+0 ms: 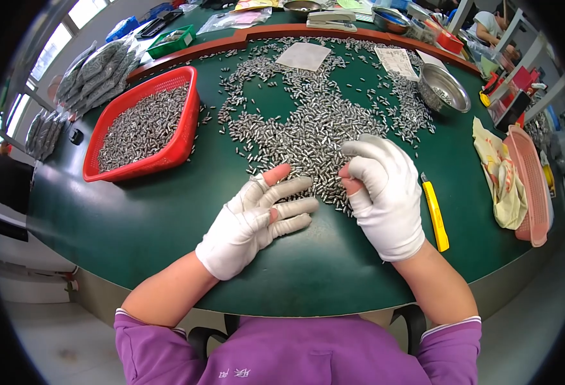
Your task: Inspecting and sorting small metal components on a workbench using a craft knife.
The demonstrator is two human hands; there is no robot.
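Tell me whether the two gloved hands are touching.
Apart. In the head view, green tabletop and metal pieces show between the left hand and the right hand.

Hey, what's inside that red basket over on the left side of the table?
The red basket holds a heap of small silvery parts. Only the top layer shows; whatever lies beneath it, and the basket's floor, is covered.

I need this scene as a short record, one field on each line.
Parts: small, metallic, spread over the green table
Left hand: gloved, open, at the parts' near edge
Right hand: gloved, curled, at their near-right edge; grip unclear
Basket: red, left, holding similar parts
Bowl: metal, far right
Cutter: yellow, right of the right hand
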